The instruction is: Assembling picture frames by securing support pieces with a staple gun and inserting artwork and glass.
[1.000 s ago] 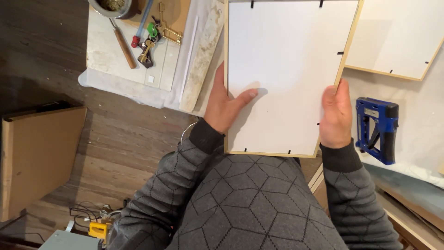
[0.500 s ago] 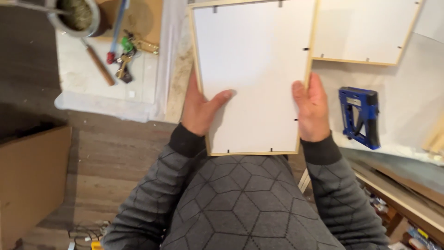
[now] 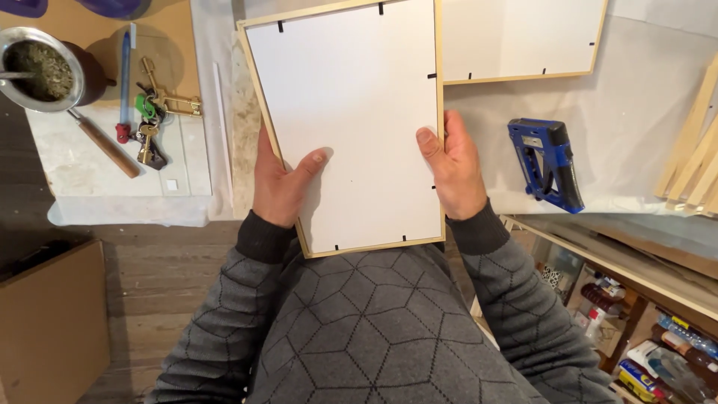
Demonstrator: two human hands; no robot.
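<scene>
Both hands gripped a wooden picture frame (image 3: pixel 351 127) by its long edges, back side up, above the lap: the left hand (image 3: pixel 280 183) and right hand (image 3: pixel 456 168) each pinched an edge, thumb on the white backing. Just beyond lay a second frame (image 3: pixel 523 37) on the white-covered table (image 3: pixel 636 112), with a blue staple gun (image 3: pixel 546 164) to the right.

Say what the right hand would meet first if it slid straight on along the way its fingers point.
The right hand points up the picture; probably it would first meet the second white-backed wooden frame lying beyond, though depth is unclear.
</scene>
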